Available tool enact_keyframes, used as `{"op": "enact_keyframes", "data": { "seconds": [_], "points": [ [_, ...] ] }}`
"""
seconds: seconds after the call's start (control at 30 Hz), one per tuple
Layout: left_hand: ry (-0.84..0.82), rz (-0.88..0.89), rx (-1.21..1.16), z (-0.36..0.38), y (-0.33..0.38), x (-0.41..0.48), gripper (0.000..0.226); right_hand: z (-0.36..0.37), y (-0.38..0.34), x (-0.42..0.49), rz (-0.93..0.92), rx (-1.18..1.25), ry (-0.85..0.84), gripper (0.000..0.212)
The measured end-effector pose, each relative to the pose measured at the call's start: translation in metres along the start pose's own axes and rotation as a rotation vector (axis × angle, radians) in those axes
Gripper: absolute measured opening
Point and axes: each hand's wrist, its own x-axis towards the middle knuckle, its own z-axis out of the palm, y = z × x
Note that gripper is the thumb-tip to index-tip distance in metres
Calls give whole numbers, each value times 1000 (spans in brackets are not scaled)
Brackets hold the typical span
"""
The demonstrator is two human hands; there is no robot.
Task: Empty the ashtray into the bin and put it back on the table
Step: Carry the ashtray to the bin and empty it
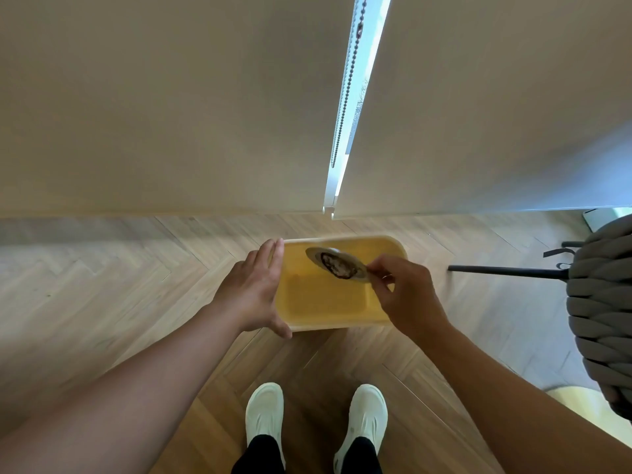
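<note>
A yellow rectangular bin (328, 325) stands on the wooden floor in front of my feet. My left hand (254, 290) grips its left rim, fingers on the outer wall. My right hand (402, 292) pinches the edge of a round, pale ashtray (337, 263) and holds it tilted over the bin's opening. Dark ash residue shows inside the ashtray. The bin's floor looks bare yellow.
Beige roller blinds hang to the floor behind the bin, with a bead chain (345, 94) in the gap between them. A chair with grey chunky knit (602, 302) and a black leg (506, 270) stands at the right. My white shoes (265, 415) are below.
</note>
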Motion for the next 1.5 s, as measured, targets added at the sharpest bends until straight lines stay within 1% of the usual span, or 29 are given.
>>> {"op": "enact_keyframes", "data": {
  "seconds": [0.1, 0.13, 0.2, 0.27, 0.37, 0.5, 0.57, 0.73, 0.87, 0.93, 1.0, 1.1, 1.2, 1.33, 1.43, 1.5],
  "points": [
    [4, 3, -2, 1, -1, 0, 160, 4, 1, -12, -332, -304, -64, 5],
    [4, 2, -4, 1, -1, -1, 160, 7, 2, -16, -413, -405, -77, 9],
    [3, 2, -8, 2, -2, -1, 160, 12, 4, -24, -497, -500, -84, 18],
    [4, 3, -9, 2, -2, 0, 160, 15, 7, -28, -510, -512, -52, 22],
    [4, 5, -11, 3, -3, -1, 160, 14, 9, -30, -481, -504, 12, 20],
    [6, 2, -2, 4, -3, -2, 160, 10, 5, -29, -429, -482, 34, 17],
    [8, -2, -1, 4, -2, -1, 160, 8, 3, -29, -361, -438, 31, 14],
    [8, -3, 10, 3, -1, -2, 160, 5, 0, -29, -96, -246, 42, 11],
    [4, -6, -3, 4, -1, -4, 159, 2, 0, -27, 179, -19, 96, 7],
    [9, -2, -14, 4, -1, -5, 157, 0, 1, -24, 341, 79, 80, 8],
    [27, 1, -25, 4, -1, -5, 154, -3, 3, -21, 502, 227, 41, 9],
    [67, 0, -38, 3, -1, -6, 147, -6, 2, -19, 670, 429, 22, 10],
    [124, 12, -33, 1, 0, -6, 137, -7, -2, -18, 761, 541, -8, 13],
    [220, 70, -54, 0, 7, -7, 117, -8, -4, -16, 838, 666, -54, 10],
    [263, 147, -141, 1, 14, -8, 98, -7, -6, -15, 878, 733, -102, 13],
    [229, 156, -242, 3, 20, -9, 90, -5, -8, -14, 899, 787, -141, 13]
  ]
}}
